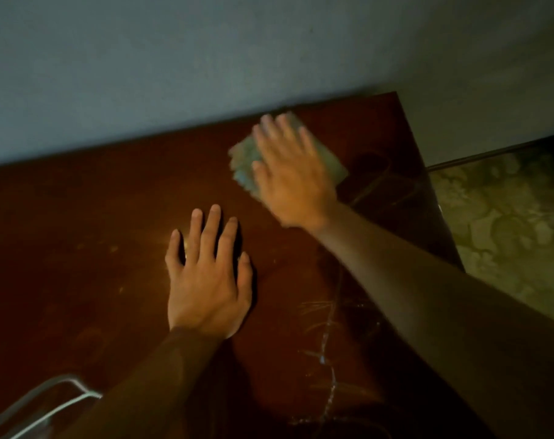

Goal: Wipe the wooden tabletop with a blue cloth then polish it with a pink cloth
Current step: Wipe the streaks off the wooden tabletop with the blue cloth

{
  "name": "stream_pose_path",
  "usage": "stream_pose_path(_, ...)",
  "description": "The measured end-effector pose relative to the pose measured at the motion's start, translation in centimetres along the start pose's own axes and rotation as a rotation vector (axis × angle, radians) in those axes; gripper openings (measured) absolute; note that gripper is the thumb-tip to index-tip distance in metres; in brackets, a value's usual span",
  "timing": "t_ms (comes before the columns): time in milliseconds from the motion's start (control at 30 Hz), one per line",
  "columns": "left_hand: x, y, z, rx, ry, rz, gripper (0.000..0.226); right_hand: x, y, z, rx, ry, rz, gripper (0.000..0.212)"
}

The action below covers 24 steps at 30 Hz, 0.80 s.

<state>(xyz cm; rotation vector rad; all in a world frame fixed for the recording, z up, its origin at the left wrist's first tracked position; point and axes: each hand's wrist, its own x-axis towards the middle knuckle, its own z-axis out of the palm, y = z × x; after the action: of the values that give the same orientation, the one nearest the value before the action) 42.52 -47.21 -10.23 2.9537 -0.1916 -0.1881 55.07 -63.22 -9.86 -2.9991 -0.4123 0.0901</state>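
Observation:
A dark reddish wooden tabletop (79,232) fills most of the head view. My right hand (293,172) lies flat with straight fingers on a folded pale blue cloth (242,163) near the table's far right corner, and it is blurred by motion. My left hand (206,277) rests flat on the wood at the middle, fingers spread and holding nothing. Wet streaks (328,340) glisten on the surface under my right forearm. No pink cloth is in view.
A grey wall (206,58) runs along the table's far edge. To the right of the table lies a patterned greenish floor covering (506,223). A pale cable or wire frame (47,403) sits at the bottom left corner.

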Motion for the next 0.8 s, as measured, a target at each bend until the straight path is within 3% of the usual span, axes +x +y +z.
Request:
stream_pose_path(133, 0.2, -0.1, 0.1, -0.039, 0.009, -0.005, 0.058, 0.7, 9.5, -1.6, 0.004, 0.016, 0.338, 0.059)
stream_pose_path(200, 0.2, -0.1, 0.0, -0.048, 0.019, -0.008, 0.058, 1.0, 9.0, -1.6, 0.012, 0.026, 0.444, 0.059)
stream_pose_path(267, 0.1, 0.1, 0.0, -0.048, 0.022, -0.012, 0.058, 1.2, 4.3, -1.0, -0.015, 0.048, 0.365, 0.061)
stream_pose_path(333, 0.1, 0.0, 0.0, -0.042, 0.014, -0.018, 0.059, 0.9, -0.8, 0.0, 0.003, 0.020, 0.137, 0.063)
stream_pose_path(433, 0.2, -0.1, 0.2, -0.032, 0.001, -0.010, 0.058, 0.7, -0.1, -0.2, 0.016, -0.043, -0.026, 0.063)
stream_pose_path(500, 0.1, -0.3, 0.2, -0.035, -0.003, -0.009, 0.058, 0.8, 4.6, -0.5, -0.023, 0.021, 0.069, 0.059)
stream_pose_path(600, 0.2, -0.3, 0.2, -0.044, -0.003, -0.017, 0.058, 1.3, 11.3, -1.9, 0.001, 0.016, 0.394, 0.058)
stream_pose_path(667, 0.2, -0.2, 0.1, -0.044, -0.001, -0.024, 0.059, 1.7, 11.0, -1.9, 0.031, 0.044, 0.518, 0.060)
stream_pose_path(733, 0.2, -0.1, 0.1, -0.040, 0.004, -0.023, 0.059, 1.5, 7.2, -1.2, 0.014, 0.068, 0.489, 0.061)
stream_pose_path(800, 0.1, 0.0, 0.0, -0.031, 0.001, -0.017, 0.059, 0.3, 2.2, -0.1, 0.018, 0.057, 0.303, 0.063)
